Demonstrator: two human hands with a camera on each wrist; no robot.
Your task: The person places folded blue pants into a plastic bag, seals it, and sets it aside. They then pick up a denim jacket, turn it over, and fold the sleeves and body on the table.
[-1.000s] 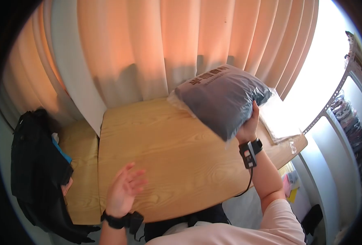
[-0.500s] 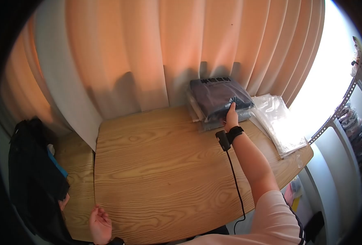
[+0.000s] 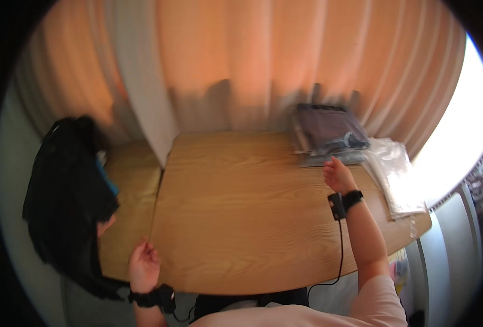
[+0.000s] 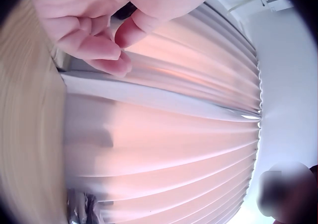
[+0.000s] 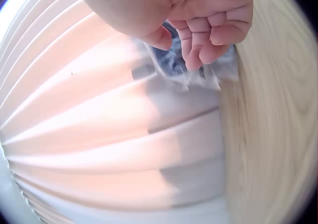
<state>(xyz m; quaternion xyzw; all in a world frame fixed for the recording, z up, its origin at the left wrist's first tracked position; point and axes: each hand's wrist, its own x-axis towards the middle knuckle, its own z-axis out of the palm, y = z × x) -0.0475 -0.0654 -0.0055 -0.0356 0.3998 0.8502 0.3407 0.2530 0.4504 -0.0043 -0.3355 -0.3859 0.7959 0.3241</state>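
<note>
A dark folded item in a clear plastic bag (image 3: pixel 328 126) lies at the back right of the wooden table, on top of another bagged item. Just in front of it is my right hand (image 3: pixel 339 175), with loosely curled fingers and nothing in them. The right wrist view shows the bag (image 5: pixel 175 60) behind those fingers. Over the table's front left edge hangs my left hand (image 3: pixel 145 268), its fingers loosely bent and holding nothing. In the left wrist view the left hand's thumb and fingers (image 4: pixel 107 50) have only curtain and table behind them.
Clear plastic bags (image 3: pixel 388 169) lie flat at the table's (image 3: pixel 241 218) right end. Black clothing (image 3: pixel 67 196) is draped at the left, over a lower wooden surface (image 3: pixel 130 204). Curtains (image 3: pixel 241 65) stand behind the table, and a cable (image 3: pixel 340 261) trails from the right wrist.
The bagged item was held up by my right hand, then set down at the back right. My right hand has let go and drawn back toward me. The head view has shifted.
</note>
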